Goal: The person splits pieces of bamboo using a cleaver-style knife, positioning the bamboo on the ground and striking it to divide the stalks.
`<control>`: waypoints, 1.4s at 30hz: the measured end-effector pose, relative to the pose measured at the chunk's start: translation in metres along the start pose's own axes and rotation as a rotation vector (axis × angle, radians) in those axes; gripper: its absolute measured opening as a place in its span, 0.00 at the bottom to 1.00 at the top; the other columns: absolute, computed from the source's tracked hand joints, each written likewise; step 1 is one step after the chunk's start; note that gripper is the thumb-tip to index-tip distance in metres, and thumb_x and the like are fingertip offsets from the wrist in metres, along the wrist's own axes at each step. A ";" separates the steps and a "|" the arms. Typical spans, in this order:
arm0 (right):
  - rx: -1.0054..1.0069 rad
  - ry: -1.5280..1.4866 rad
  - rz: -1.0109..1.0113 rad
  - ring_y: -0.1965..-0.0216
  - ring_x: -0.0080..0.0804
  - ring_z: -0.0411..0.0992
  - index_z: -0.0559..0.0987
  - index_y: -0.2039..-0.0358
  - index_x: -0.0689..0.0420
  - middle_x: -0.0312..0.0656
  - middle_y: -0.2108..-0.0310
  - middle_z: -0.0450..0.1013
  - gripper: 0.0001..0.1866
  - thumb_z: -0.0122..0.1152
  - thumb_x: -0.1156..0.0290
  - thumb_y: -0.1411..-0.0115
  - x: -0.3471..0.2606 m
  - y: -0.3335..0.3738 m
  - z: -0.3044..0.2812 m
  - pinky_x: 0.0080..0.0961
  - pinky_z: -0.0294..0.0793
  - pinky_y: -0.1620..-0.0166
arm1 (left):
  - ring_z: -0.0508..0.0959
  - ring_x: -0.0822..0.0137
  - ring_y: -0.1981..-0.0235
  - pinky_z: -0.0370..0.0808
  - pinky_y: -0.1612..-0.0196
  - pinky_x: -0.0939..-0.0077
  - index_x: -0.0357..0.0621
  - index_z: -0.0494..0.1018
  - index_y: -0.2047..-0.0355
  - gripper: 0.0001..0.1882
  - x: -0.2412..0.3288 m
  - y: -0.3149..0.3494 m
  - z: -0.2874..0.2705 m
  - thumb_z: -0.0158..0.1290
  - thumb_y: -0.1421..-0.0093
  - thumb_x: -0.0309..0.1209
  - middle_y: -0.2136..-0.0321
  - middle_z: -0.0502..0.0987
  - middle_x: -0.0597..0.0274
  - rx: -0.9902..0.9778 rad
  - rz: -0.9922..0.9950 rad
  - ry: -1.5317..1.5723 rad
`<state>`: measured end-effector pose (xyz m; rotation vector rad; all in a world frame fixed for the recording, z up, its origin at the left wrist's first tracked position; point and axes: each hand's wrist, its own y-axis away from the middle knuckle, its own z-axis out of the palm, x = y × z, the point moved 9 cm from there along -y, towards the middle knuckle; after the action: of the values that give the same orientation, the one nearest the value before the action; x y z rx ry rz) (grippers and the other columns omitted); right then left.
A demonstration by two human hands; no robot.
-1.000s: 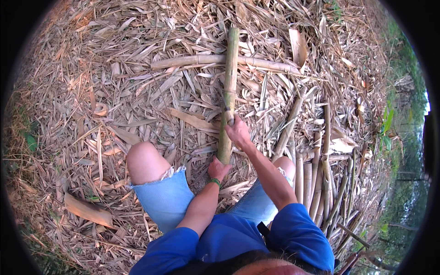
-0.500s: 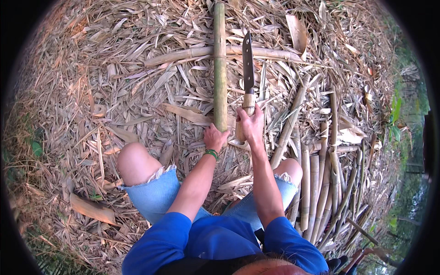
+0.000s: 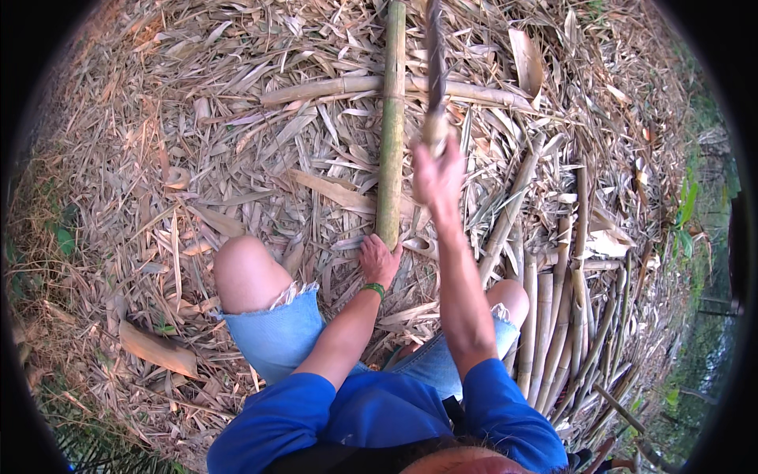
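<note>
A greenish bamboo pole [image 3: 391, 150] points straight away from me, resting across another pole [image 3: 328, 89] that lies crosswise on the ground. My left hand [image 3: 380, 260], with a green band at its wrist, is closed around the pole's near end. To the right of it, my right hand [image 3: 439, 175] grips the pale handle of a machete [image 3: 436, 63]. Its dark blade points away from me, apart from the pole, and the far tip runs up to the top of the picture. Motion blurs the machete and the right hand.
Dry bamboo leaves [image 3: 237, 158] cover the ground. A stack of cut bamboo pieces [image 3: 545, 324] lies beside my right knee, with a longer pole [image 3: 512, 207] slanting above it. Curved brown sheaths [image 3: 158, 347] lie about. My bent knees [image 3: 251, 272] flank my arms.
My right hand has moved up and away from me with the machete, which is now blurred. My left hand stays at the pole's near end. The whole view has shifted slightly.
</note>
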<state>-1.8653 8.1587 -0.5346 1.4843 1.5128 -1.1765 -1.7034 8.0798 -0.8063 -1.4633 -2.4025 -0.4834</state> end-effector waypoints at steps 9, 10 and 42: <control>0.418 -0.110 -0.245 0.69 0.40 0.77 0.77 0.59 0.65 0.50 0.69 0.77 0.16 0.66 0.70 0.46 0.028 -0.009 0.019 0.33 0.77 0.63 | 0.74 0.52 0.52 0.73 0.51 0.53 0.39 0.67 0.59 0.32 -0.008 0.006 0.006 0.58 0.44 0.58 0.57 0.72 0.50 -0.025 -0.042 -0.018; 0.120 0.238 0.165 0.62 0.52 0.80 0.78 0.60 0.71 0.60 0.68 0.79 0.19 0.64 0.68 0.48 0.121 0.005 0.051 0.41 0.78 0.55 | 0.74 0.52 0.52 0.73 0.51 0.52 0.39 0.67 0.58 0.32 0.006 0.001 0.002 0.58 0.44 0.58 0.57 0.72 0.50 -0.020 -0.008 -0.003; 0.030 0.097 0.178 0.77 0.34 0.74 0.76 0.53 0.68 0.48 0.75 0.77 0.21 0.62 0.68 0.45 0.079 0.043 0.050 0.35 0.76 0.68 | 0.73 0.51 0.47 0.73 0.49 0.49 0.38 0.66 0.54 0.34 -0.004 -0.002 0.013 0.57 0.42 0.58 0.53 0.73 0.50 -0.204 -0.092 0.000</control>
<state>-1.8359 8.1366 -0.6307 1.6806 1.3987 -1.0399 -1.7045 8.0810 -0.8203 -1.4347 -2.4902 -0.7702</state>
